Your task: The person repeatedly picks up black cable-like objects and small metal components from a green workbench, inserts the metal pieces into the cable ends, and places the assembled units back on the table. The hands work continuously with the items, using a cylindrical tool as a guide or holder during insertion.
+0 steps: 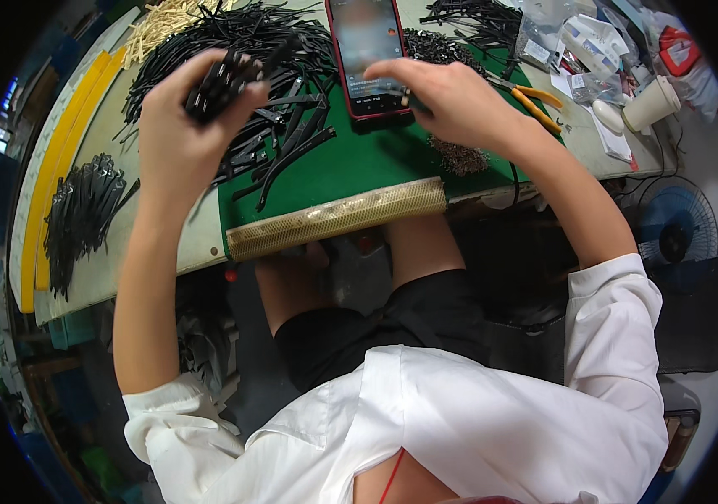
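My left hand (178, 126) is raised over the table's left side, its fingers wrapped round a bundle of short black straps (213, 89). Motion blurs the bundle's upper end. Below and behind it lies a large loose pile of black straps (291, 38). A phone with a red case (367, 67) rests on the green mat (317, 172). Over its screen my right hand (443, 97) stretches out the index finger, while the other fingers curl in. Near the thumb shows something small and dark, too hidden to name; whether the fingertip touches the glass I cannot tell.
Yellow-handled pliers (535, 105) lie right of the phone, beside a heap of small metal pieces (464, 155). Another black strap bundle (86, 210) lies near yellow strips (73, 151) at left. A white cup (653, 102) and plastic bags stand right; a fan (676, 227) is below.
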The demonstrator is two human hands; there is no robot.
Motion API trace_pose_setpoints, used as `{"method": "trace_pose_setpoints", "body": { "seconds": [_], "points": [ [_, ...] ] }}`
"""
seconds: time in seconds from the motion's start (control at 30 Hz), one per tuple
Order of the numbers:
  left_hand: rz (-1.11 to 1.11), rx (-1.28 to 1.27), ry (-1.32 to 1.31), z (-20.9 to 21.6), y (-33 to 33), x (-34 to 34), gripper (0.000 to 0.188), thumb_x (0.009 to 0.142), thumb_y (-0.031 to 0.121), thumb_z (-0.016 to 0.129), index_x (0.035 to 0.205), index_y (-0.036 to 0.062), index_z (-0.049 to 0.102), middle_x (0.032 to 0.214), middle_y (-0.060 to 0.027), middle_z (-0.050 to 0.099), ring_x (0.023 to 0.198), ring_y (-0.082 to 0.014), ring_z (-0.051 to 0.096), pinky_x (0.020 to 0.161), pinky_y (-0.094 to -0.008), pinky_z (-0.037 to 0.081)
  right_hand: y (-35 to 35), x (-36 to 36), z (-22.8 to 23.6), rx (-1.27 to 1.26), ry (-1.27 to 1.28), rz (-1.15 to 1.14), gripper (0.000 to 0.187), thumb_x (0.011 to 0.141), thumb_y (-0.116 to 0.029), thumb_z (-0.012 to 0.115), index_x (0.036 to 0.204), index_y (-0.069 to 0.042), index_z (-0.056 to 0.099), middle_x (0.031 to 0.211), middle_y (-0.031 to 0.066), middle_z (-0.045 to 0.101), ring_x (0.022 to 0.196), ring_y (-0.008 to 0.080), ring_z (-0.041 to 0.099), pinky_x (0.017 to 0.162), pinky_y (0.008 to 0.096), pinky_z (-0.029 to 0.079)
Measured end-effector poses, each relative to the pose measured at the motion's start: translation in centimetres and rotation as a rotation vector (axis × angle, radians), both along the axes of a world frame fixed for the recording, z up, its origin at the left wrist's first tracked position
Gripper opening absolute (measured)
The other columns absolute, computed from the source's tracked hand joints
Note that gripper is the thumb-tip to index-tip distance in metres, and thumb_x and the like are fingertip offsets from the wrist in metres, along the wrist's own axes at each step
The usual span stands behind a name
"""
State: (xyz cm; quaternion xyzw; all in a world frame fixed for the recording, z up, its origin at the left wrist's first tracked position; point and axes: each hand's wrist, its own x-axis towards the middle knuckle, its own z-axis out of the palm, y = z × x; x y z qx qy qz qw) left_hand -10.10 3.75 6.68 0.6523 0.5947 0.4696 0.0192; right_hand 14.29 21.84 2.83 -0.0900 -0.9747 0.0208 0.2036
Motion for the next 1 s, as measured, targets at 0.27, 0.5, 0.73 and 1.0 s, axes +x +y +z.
{"method": "trace_pose_setpoints", "body": {
  "seconds": [0.27,0.5,0.73,1.0],
  "points": [
    [-0.094,-0.31,-0.454,-4.0,-6.7,5.5,0.026,0.08,-0.008,0.062,0.105,-0.0036,0.063,0.082,-0.0064,0.07,0.077,-0.0102,0.068,0.07,-0.024,0.055,2.1,3.2,0.5,-0.301,0.345,-0.18,0.04,0.085,-0.009,0.064,0.124,-0.008,0.055,0.101,0.014,0.069,0.086,0.0302,0.07,0.074,0.0384,0.054],
    [-0.152,-0.202,-0.611,-4.7,-6.5,7.2,0.027,0.08,-0.007,0.062,0.107,-0.0034,0.062,0.081,-0.0041,0.068,0.074,-0.0085,0.066,0.07,-0.0224,0.052,-5.5,8.7,-0.4,-0.771,-0.052,-0.357,0.04,0.091,-0.016,0.059,0.127,-0.01,0.045,0.097,0.0066,0.059,0.058,0.0102,0.051,0.052,0.025,0.043],
    [0.038,0.093,-0.542,-7.3,-3.3,6.8,0.02,0.092,0.01,0.072,0.105,-0.0034,0.065,0.075,-0.0016,0.065,0.068,-0.0075,0.061,0.063,-0.0208,0.046,-5.8,9.0,-1.0,-0.491,-0.127,-0.262,0.032,0.083,-0.01,0.059,0.114,-0.003,0.055,0.097,0.0108,0.056,0.093,0.0252,0.057,0.088,0.0338,0.046],
    [-0.013,0.025,-0.528,-6.5,-3.7,6.9,0.02,0.091,0.006,0.072,0.107,-0.002,0.065,0.075,0.0004,0.064,0.069,-0.006,0.06,0.065,-0.0191,0.046,-5.6,8.7,-1.3,-0.428,-0.271,-0.275,0.028,0.084,-0.012,0.062,0.111,-0.006,0.056,0.102,0.0113,0.061,0.098,0.0298,0.06,0.088,0.0394,0.048]
  ]
}}
